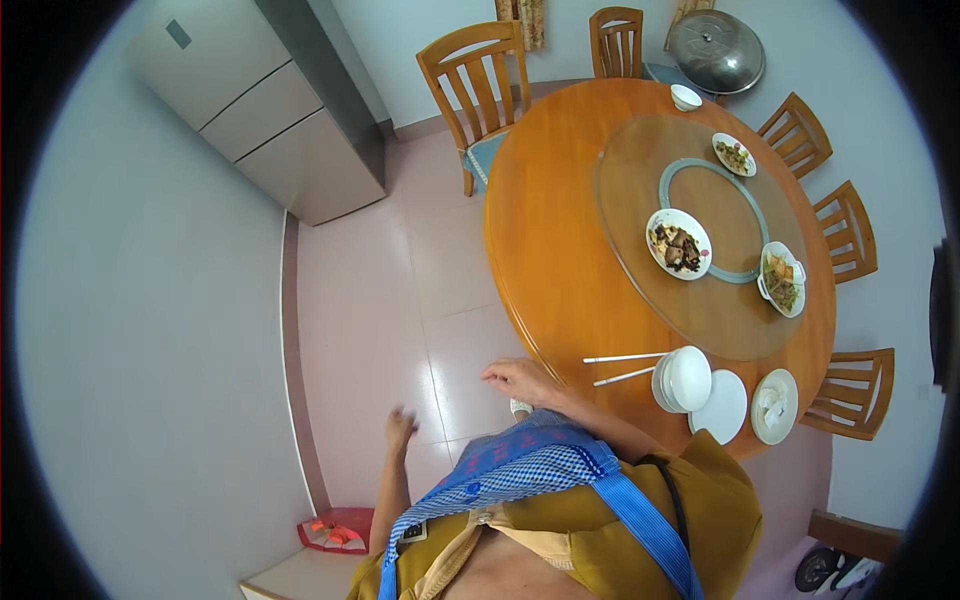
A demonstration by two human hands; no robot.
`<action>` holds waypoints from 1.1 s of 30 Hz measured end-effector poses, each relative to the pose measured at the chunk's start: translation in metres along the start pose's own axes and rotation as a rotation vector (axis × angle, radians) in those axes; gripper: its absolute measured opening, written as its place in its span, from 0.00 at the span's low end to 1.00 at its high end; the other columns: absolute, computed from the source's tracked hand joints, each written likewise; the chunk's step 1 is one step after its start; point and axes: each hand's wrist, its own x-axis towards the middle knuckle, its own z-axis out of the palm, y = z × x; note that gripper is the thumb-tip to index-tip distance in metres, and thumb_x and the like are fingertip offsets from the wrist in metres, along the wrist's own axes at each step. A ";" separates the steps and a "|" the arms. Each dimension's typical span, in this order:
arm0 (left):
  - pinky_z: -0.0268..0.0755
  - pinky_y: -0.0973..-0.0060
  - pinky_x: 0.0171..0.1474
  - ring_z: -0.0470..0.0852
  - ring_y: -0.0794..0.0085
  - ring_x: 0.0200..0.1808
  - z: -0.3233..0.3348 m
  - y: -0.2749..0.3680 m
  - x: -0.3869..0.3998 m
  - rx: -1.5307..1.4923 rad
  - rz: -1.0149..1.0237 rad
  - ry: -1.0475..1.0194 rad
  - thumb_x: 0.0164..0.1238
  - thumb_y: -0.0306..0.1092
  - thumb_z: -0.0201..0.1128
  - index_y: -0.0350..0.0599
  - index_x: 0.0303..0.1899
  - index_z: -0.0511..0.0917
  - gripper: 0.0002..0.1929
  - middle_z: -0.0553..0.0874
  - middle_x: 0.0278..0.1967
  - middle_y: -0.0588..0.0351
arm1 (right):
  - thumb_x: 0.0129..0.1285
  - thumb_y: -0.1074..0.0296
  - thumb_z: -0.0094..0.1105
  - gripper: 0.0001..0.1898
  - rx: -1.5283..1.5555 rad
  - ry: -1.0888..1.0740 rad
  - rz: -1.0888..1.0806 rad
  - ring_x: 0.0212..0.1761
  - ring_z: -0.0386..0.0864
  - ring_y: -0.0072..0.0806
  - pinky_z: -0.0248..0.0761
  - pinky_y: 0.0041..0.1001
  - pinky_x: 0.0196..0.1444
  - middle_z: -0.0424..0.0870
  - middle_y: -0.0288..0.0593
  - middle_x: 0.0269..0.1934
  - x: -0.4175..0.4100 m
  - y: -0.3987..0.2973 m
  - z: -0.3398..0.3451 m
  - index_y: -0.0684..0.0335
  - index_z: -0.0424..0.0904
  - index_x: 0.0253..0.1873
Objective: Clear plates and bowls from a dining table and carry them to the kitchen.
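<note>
My left hand (401, 427) is raised over the tiled floor, slightly blurred, with nothing visible in it; how its fingers are held is unclear. Beside the near-left edge of the round wooden table (555, 225) is my right hand (521, 380), palm down, fingers loosely bent, holding nothing I can see. To its right on the table lie white chopsticks (625, 359), touching or close to stacked white bowls (686, 379). Next to the bowls are a white plate (720, 409) and a plate with crumpled white scraps (775, 405).
Three dishes of food, including a plate of dark pieces (679, 244), rest on the glass turntable (637, 247). A small bowl (685, 97) stands at the far edge. Wooden chairs (480, 82) surround the table. A refrigerator (300, 142) and a red bag (352, 529) are on the left.
</note>
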 end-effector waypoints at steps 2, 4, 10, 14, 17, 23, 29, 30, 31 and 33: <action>0.70 0.75 0.22 0.76 0.69 0.19 -0.079 -0.156 0.003 -0.288 -0.109 -0.093 0.56 0.37 0.55 0.37 0.32 0.76 0.11 0.77 0.20 0.53 | 0.59 0.67 0.51 0.10 -0.039 -0.109 -0.047 0.41 0.77 0.36 0.70 0.31 0.43 0.79 0.43 0.39 0.025 -0.012 0.004 0.61 0.78 0.42; 0.69 0.75 0.21 0.75 0.69 0.19 -0.088 -0.170 0.038 -0.286 -0.115 -0.122 0.56 0.36 0.55 0.37 0.31 0.76 0.11 0.77 0.20 0.53 | 0.58 0.68 0.50 0.09 -0.094 -0.099 -0.107 0.39 0.77 0.39 0.70 0.34 0.42 0.79 0.43 0.37 0.046 -0.005 0.018 0.60 0.77 0.41; 0.67 0.74 0.19 0.74 0.71 0.18 -0.146 -0.176 0.149 -0.206 -0.127 -0.211 0.53 0.35 0.54 0.41 0.25 0.75 0.08 0.76 0.17 0.54 | 0.57 0.67 0.51 0.09 -0.358 0.205 0.116 0.40 0.77 0.41 0.70 0.35 0.42 0.79 0.45 0.37 0.093 0.043 0.009 0.61 0.77 0.41; 0.65 0.74 0.18 0.74 0.72 0.17 -0.162 -0.137 0.256 -0.159 -0.099 -0.275 0.51 0.34 0.53 0.43 0.20 0.75 0.07 0.75 0.15 0.55 | 0.56 0.68 0.50 0.09 -0.291 0.421 0.462 0.37 0.78 0.42 0.70 0.34 0.40 0.80 0.47 0.35 0.104 0.028 -0.014 0.61 0.78 0.39; 0.64 0.74 0.17 0.73 0.73 0.16 -0.126 -0.013 0.395 -0.106 -0.035 -0.303 0.50 0.33 0.53 0.45 0.17 0.74 0.08 0.74 0.13 0.55 | 0.55 0.68 0.51 0.09 -0.336 0.476 0.536 0.36 0.78 0.41 0.71 0.34 0.38 0.80 0.48 0.35 0.108 0.025 -0.022 0.61 0.78 0.39; 0.74 0.78 0.33 0.78 0.72 0.29 0.016 0.338 0.468 -0.267 0.276 -0.550 0.60 0.31 0.54 0.37 0.45 0.69 0.13 0.78 0.30 0.55 | 0.54 0.67 0.53 0.10 -0.283 0.707 0.679 0.34 0.79 0.42 0.72 0.34 0.37 0.81 0.49 0.33 0.109 0.040 -0.007 0.62 0.78 0.39; 0.75 0.72 0.43 0.80 0.68 0.38 0.167 0.510 0.359 -0.288 0.318 -0.971 0.61 0.31 0.56 0.36 0.47 0.69 0.14 0.78 0.38 0.51 | 0.55 0.67 0.55 0.10 -0.131 0.941 0.732 0.32 0.79 0.39 0.71 0.31 0.34 0.81 0.48 0.32 0.124 0.061 -0.008 0.62 0.78 0.41; 0.75 0.72 0.43 0.80 0.68 0.38 0.188 0.523 0.342 -0.273 0.319 -1.021 0.61 0.31 0.56 0.36 0.48 0.69 0.15 0.78 0.39 0.51 | 0.55 0.67 0.55 0.10 -0.120 0.961 0.741 0.32 0.79 0.39 0.71 0.31 0.34 0.81 0.48 0.32 0.128 0.063 -0.013 0.62 0.78 0.41; 0.75 0.72 0.43 0.80 0.68 0.39 0.208 0.536 0.327 -0.260 0.317 -1.070 0.61 0.30 0.57 0.35 0.49 0.69 0.16 0.78 0.39 0.50 | 0.56 0.66 0.55 0.10 -0.116 0.979 0.750 0.32 0.79 0.40 0.71 0.31 0.34 0.81 0.49 0.31 0.131 0.065 -0.018 0.62 0.78 0.40; 0.75 0.72 0.44 0.80 0.68 0.39 0.247 0.559 0.309 -0.208 0.314 -1.127 0.61 0.31 0.57 0.35 0.49 0.68 0.16 0.78 0.39 0.50 | 0.56 0.66 0.54 0.10 -0.102 1.004 0.772 0.31 0.79 0.41 0.71 0.32 0.33 0.80 0.49 0.30 0.137 0.067 -0.024 0.63 0.78 0.40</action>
